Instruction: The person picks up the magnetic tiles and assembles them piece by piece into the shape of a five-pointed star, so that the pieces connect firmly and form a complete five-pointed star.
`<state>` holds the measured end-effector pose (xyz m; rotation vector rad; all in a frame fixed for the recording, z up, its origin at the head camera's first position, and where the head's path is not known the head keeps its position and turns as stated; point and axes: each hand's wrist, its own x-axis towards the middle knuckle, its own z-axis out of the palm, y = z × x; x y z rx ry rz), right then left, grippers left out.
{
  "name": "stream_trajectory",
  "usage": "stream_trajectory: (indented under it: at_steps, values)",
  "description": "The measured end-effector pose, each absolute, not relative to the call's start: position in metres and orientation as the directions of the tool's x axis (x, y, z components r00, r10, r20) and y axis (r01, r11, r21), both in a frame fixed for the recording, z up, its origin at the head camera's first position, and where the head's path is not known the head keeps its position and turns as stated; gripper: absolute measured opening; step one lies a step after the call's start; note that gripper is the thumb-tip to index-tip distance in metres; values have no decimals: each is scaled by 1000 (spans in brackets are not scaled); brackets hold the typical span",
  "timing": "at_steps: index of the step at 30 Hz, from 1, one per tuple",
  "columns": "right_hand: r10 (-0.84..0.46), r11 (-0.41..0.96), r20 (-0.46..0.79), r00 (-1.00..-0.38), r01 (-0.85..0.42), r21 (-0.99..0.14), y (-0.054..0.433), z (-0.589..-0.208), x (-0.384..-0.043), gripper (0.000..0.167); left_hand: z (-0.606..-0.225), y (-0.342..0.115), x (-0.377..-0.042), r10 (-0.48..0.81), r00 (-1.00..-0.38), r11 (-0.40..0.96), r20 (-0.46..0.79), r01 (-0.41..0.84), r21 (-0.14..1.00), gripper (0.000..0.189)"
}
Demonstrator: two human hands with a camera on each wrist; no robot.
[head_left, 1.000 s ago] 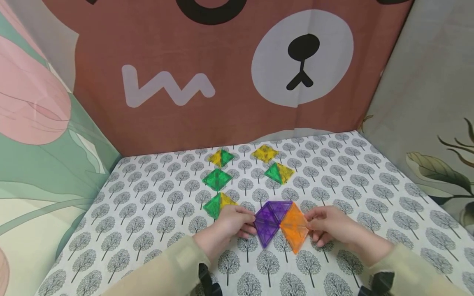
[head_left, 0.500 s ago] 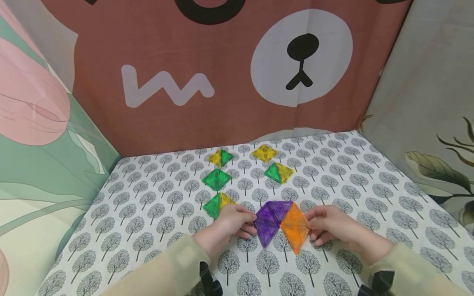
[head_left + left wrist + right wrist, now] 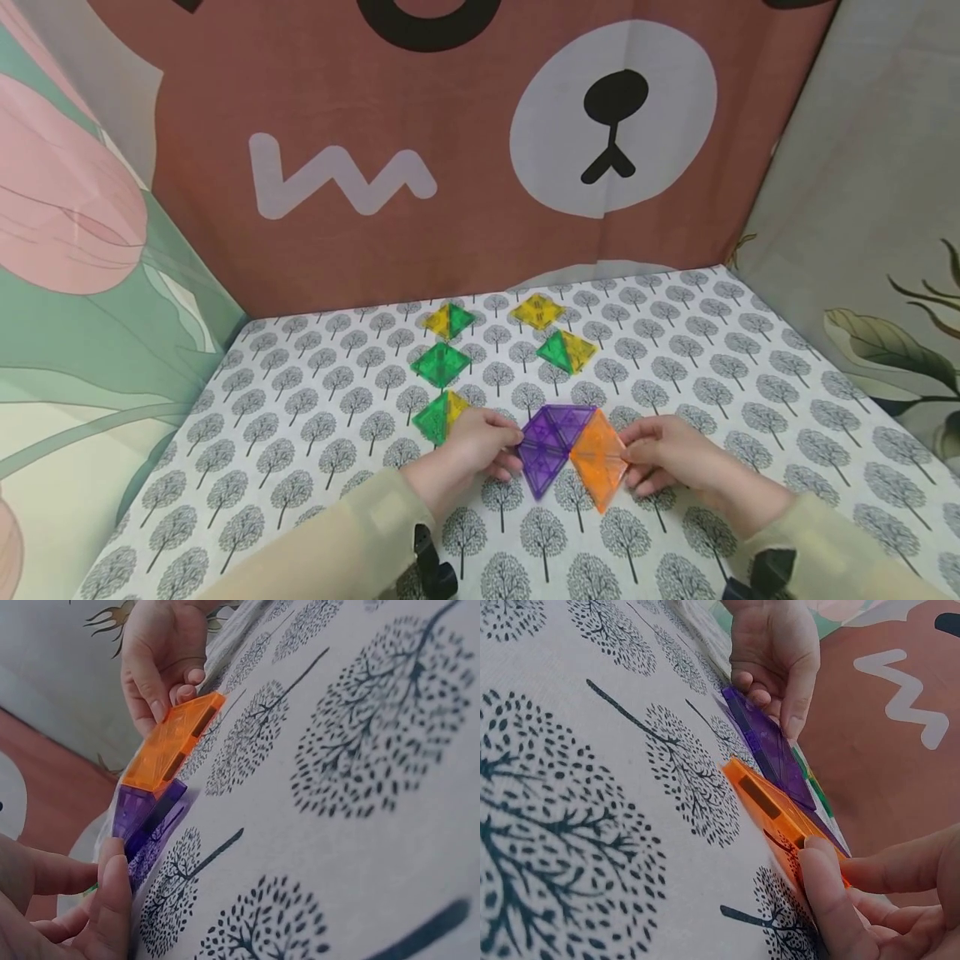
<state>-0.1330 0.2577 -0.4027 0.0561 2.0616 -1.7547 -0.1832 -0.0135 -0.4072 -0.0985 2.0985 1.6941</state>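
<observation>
Purple triangular magnetic tiles (image 3: 542, 454) join along their edges, and a pair of orange triangular magnetic tiles (image 3: 599, 458) meets them on the right, forming an arch with a gap at the bottom. My left hand (image 3: 480, 446) pinches the purple tiles at their left corner between thumb and fingers. On the other side, my right hand (image 3: 675, 454) pinches the right corner of the orange pair. In the left wrist view the orange tiles (image 3: 169, 746) look slightly tilted off the cloth; the right wrist view shows the purple tiles (image 3: 769, 746) beyond the orange.
Behind lie diamond-shaped tile pairs: green-yellow (image 3: 431, 419) partly behind my left hand, green (image 3: 441, 364), yellow-green (image 3: 448, 321), yellow (image 3: 537, 312) and another green-yellow (image 3: 566, 351). A tree-print cloth (image 3: 315, 467) covers the table; a bear-print curtain (image 3: 465, 233) hangs behind.
My left hand has shifted slightly to the right at the purple tiles, covering more of the green-yellow pair. The right hand and the orange tiles stay nearly still.
</observation>
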Motion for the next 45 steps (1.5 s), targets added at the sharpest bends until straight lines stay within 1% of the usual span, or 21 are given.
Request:
stream_trajectory:
  at_steps: [7,12,17,28,38,45]
  values:
    - [-233,158,-347,-908,317,-935,258,-403,-134,39,-408,-14,-183,223,-900,230,-374,-325,917,13]
    - [-238,113,-341,-909,323,-940,261,-403,-134,43,-406,-16,-179,233,-896,174,-379,-345,922,16]
    - [-241,83,-350,-905,340,-937,262,-401,-134,38,-403,-17,-178,238,-893,111,-382,-366,924,19]
    - [-222,58,-369,-903,365,-929,263,-402,-135,37,-404,-18,-178,247,-886,87,-392,-382,920,19]
    - [-270,5,-349,-897,361,-933,263,-402,-136,36,-407,-21,-176,251,-875,45,-415,-417,908,22]
    - [-313,-26,-341,-886,367,-930,261,-402,-135,35,-409,-23,-173,261,-869,31,-420,-427,904,20]
